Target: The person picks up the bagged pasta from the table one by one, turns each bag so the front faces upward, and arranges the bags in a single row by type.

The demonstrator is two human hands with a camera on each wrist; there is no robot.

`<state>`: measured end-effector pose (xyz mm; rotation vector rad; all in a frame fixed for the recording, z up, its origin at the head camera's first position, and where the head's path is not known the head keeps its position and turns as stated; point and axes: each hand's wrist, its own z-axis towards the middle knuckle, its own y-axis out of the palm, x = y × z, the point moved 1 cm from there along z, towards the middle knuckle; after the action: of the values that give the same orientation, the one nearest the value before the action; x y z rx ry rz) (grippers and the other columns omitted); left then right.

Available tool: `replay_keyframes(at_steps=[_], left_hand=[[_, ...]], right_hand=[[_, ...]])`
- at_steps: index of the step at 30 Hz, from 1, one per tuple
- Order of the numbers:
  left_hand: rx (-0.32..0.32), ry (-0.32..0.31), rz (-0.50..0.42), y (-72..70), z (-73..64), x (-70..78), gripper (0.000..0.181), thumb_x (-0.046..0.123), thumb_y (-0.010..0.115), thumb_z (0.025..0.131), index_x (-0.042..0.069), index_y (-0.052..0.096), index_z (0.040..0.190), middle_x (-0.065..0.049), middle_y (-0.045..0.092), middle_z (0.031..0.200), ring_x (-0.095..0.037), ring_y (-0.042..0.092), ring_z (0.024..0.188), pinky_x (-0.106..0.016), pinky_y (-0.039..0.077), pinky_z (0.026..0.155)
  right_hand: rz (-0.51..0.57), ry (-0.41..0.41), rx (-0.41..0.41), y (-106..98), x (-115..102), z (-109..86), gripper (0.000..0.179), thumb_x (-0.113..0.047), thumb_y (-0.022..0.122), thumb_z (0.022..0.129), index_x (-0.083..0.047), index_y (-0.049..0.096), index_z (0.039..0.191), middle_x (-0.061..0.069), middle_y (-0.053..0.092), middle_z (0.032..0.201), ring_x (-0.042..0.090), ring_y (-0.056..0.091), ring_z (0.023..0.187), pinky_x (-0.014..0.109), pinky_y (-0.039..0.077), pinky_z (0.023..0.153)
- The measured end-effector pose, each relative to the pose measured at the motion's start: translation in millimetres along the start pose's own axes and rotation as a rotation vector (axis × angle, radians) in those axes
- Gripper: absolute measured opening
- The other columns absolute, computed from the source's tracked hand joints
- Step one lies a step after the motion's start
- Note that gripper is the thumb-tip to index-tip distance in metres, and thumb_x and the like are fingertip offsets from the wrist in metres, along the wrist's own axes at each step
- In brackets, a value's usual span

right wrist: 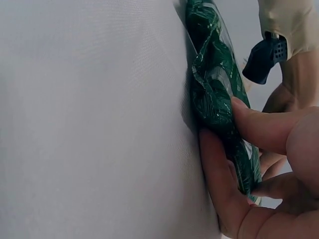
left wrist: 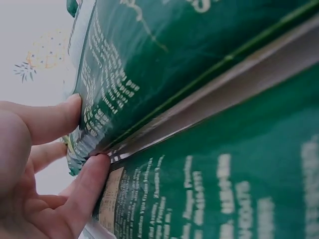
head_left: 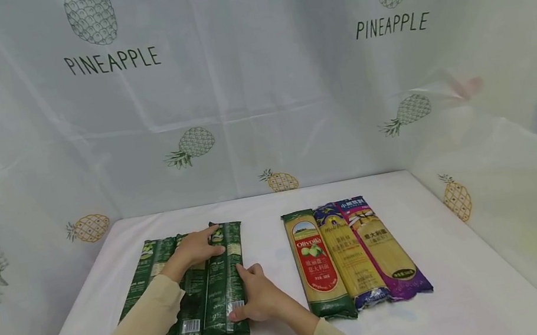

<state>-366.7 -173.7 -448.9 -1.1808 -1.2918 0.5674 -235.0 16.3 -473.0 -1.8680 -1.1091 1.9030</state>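
Observation:
Three long green pasta packets lie side by side at the left of the white table, printed backs up. My left hand (head_left: 195,247) grips the top end of the rightmost green packet (head_left: 222,295), reaching across the middle packet (head_left: 188,325). In the left wrist view, its thumb and fingers sit on either side of the packet's end, beside the gap between two packets. Lower down, my right hand (head_left: 260,296) pinches the same packet's right edge. The right wrist view shows the thumb on top and a finger (right wrist: 217,169) tucked along the underside at the table.
Right of my hands lie three more pasta packets, fronts up: a red-labelled Olivoilà one (head_left: 318,269), a yellow-and-blue one (head_left: 354,254) and a purple-edged one (head_left: 384,243). A pineapple-print curtain (head_left: 262,72) rises behind the table (head_left: 265,240). The leftmost green packet (head_left: 141,279) is partly under my left sleeve.

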Motion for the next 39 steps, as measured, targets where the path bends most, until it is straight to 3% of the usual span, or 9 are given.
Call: replay_keyframes(at_steps=[5, 11, 14, 18, 26, 29, 34, 39], left_hand=[[-0.008, -0.018, 0.010, -0.2, 1.2, 2.5, 0.076, 0.034, 0.071, 0.103, 0.005, 0.037, 0.165, -0.023, 0.069, 0.120, -0.041, 0.069, 0.104, -0.063, 0.054, 0.093], [-0.016, -0.015, 0.042, 3.5, 4.9, 1.4, 0.076, 0.036, 0.067, 0.105, 0.007, 0.033, 0.167, -0.028, 0.066, 0.132, -0.043, 0.069, 0.105, -0.063, 0.054, 0.093], [-0.022, -0.017, 0.039, 4.6, 5.1, 1.4, 0.076, 0.039, 0.064, 0.106, 0.008, 0.031, 0.168, -0.032, 0.059, 0.144, -0.052, 0.064, 0.118, -0.068, 0.050, 0.098], [-0.043, -0.025, -0.029, 5.9, 3.4, 3.1, 0.080, 0.045, 0.060, 0.107, 0.008, 0.026, 0.169, -0.036, 0.047, 0.155, -0.062, 0.045, 0.138, -0.075, 0.040, 0.107], [-0.015, -0.015, -0.089, 9.8, 2.6, 0.6, 0.082, 0.044, 0.062, 0.107, 0.006, 0.023, 0.169, -0.036, 0.050, 0.151, -0.057, 0.056, 0.129, -0.070, 0.047, 0.102], [-0.019, -0.022, -0.182, 10.8, 1.7, -0.1, 0.083, 0.041, 0.064, 0.107, 0.006, 0.020, 0.169, -0.037, 0.043, 0.157, -0.058, 0.051, 0.135, -0.069, 0.046, 0.104], [-0.026, -0.021, -0.412, 14.5, 1.1, -0.2, 0.082, 0.031, 0.064, 0.109, 0.010, 0.014, 0.171, -0.033, 0.025, 0.169, -0.057, 0.038, 0.147, -0.070, 0.042, 0.109], [0.005, -0.003, -0.507, 17.6, 0.6, 5.9, 0.078, 0.026, 0.061, 0.110, 0.010, 0.014, 0.171, -0.031, 0.024, 0.170, -0.057, 0.035, 0.148, -0.071, 0.039, 0.111]], right_hand=[[0.008, 0.001, -0.005, -1.2, -1.3, -0.6, 0.109, -0.026, 0.096, 0.082, 0.000, 0.032, 0.166, 0.020, 0.046, 0.137, 0.029, 0.058, 0.118, 0.050, 0.052, 0.107], [0.021, -0.006, -0.014, -3.9, -1.9, -2.3, 0.107, -0.023, 0.095, 0.082, 0.000, 0.032, 0.165, 0.020, 0.046, 0.138, 0.030, 0.058, 0.121, 0.051, 0.050, 0.110], [0.019, -0.001, -0.016, -4.0, -1.6, -2.0, 0.106, -0.023, 0.094, 0.083, 0.000, 0.032, 0.166, 0.021, 0.046, 0.139, 0.031, 0.058, 0.124, 0.052, 0.050, 0.110], [0.016, 0.006, -0.020, -4.1, -1.5, -1.8, 0.106, -0.023, 0.094, 0.084, -0.001, 0.031, 0.166, 0.021, 0.046, 0.140, 0.031, 0.057, 0.125, 0.052, 0.050, 0.111], [0.016, 0.004, -0.020, -3.2, 0.7, -0.7, 0.104, -0.024, 0.093, 0.085, -0.001, 0.031, 0.166, 0.021, 0.045, 0.141, 0.030, 0.056, 0.126, 0.052, 0.049, 0.112], [0.020, -0.003, -0.019, -2.9, 1.7, -0.2, 0.104, -0.024, 0.092, 0.085, -0.001, 0.031, 0.166, 0.020, 0.046, 0.139, 0.028, 0.056, 0.121, 0.051, 0.049, 0.111], [0.031, -0.011, -0.009, -4.6, 6.6, -1.6, 0.105, -0.026, 0.092, 0.085, -0.002, 0.031, 0.166, 0.019, 0.049, 0.140, 0.021, 0.055, 0.107, 0.046, 0.051, 0.105], [0.080, -0.014, -0.013, -12.9, 12.0, -7.4, 0.105, -0.024, 0.093, 0.085, -0.004, 0.031, 0.167, 0.019, 0.052, 0.141, 0.020, 0.054, 0.104, 0.046, 0.050, 0.104]])
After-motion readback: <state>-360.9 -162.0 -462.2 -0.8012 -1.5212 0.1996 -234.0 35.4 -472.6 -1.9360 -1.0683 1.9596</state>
